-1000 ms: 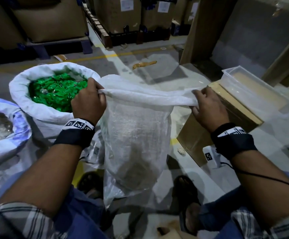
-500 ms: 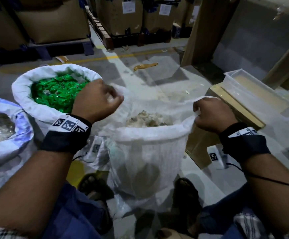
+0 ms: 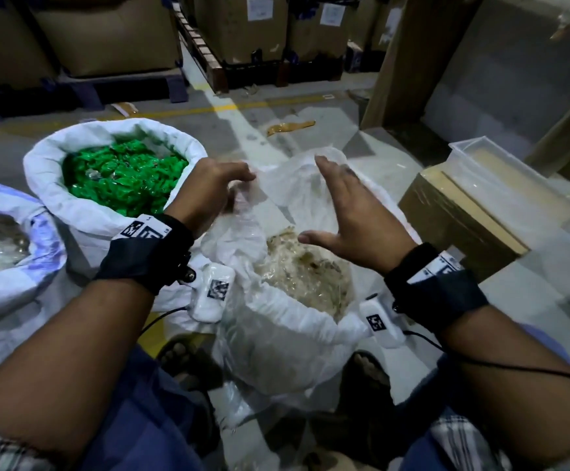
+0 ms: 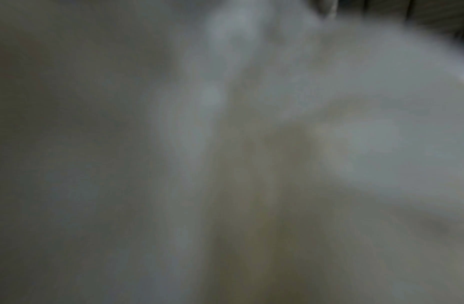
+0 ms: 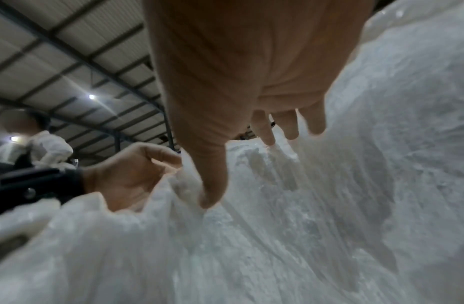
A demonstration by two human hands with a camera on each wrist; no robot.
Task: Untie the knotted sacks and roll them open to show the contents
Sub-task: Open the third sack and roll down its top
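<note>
Between the knees stands the sack point(image 3: 287, 338), rim partly rolled; left hand point(image 3: 209, 188) pinches its clear liner point(image 3: 297, 185), right hand point(image 3: 351, 215) hovers flat with fingers spread, holding nothing. Best peel the liner outward evenly over the rim

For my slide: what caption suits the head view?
Left hand grips clear liner of the sack; right hand open.

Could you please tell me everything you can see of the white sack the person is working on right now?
The white sack looks like thin woven plastic and stands upright on the floor between the person's feet, beside the sack of green pieces. Its mouth is open, the near rim rolled down, with pale beige contents showing. Crumpled clear liner rises at the far side, where the left hand holds it; the right hand spreads open over the mouth.
</note>
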